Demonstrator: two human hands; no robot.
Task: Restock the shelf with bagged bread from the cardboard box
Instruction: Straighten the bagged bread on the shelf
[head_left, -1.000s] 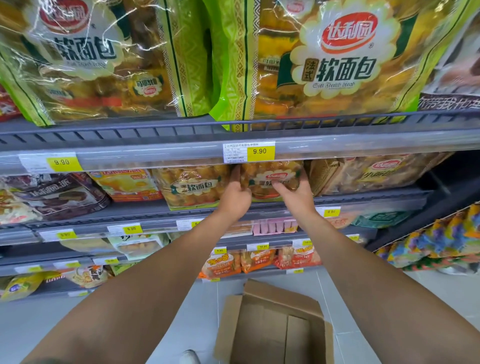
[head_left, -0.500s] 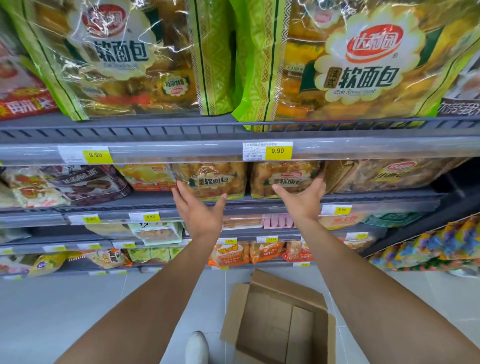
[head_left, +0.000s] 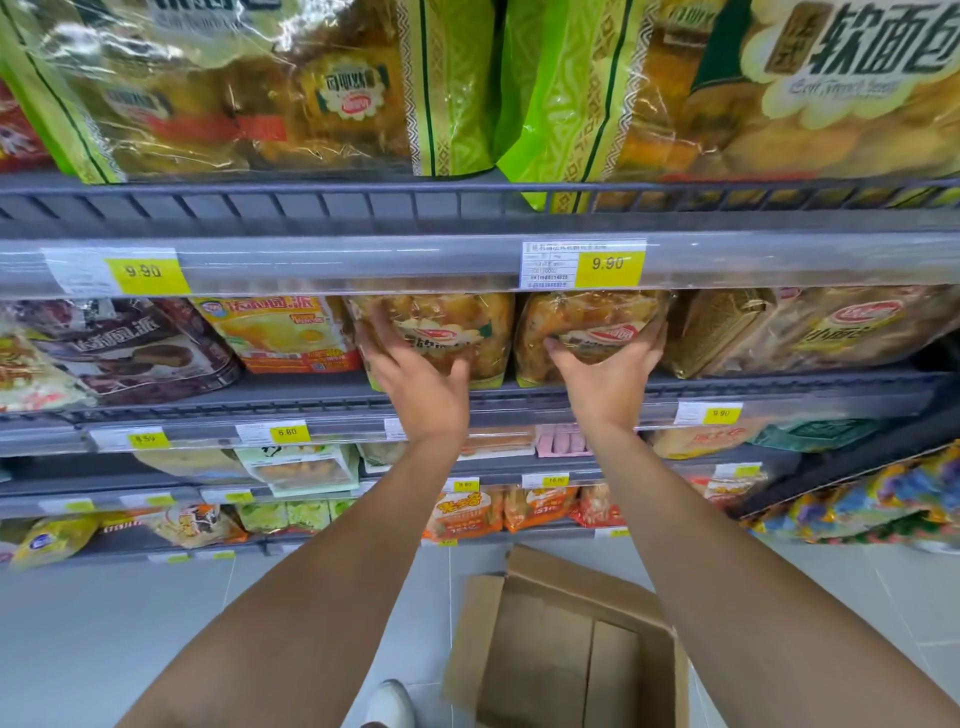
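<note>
left grip (head_left: 415, 379) wide, flat on bread bag (head_left: 447, 327); right grip (head_left: 608, 376) wide on next bag (head_left: 587, 322), both on shelf (head_left: 519, 402). box (head_left: 550, 660) looks empty: restock near done.

A single wide-angle view, worn on the person's head, faces forward and tilts down. It sits close to the shelf (head_left: 363, 265), whose nearest rail crosses the upper half and bows with the lens. The left hand (head_left: 415, 379) and right hand (head_left: 608, 379) meet at mid-frame, forearms rising from the bottom corners. Floor (head_left: 104, 649) and cardboard box (head_left: 545, 649) lie bottom centre, almost straight below.
</note>
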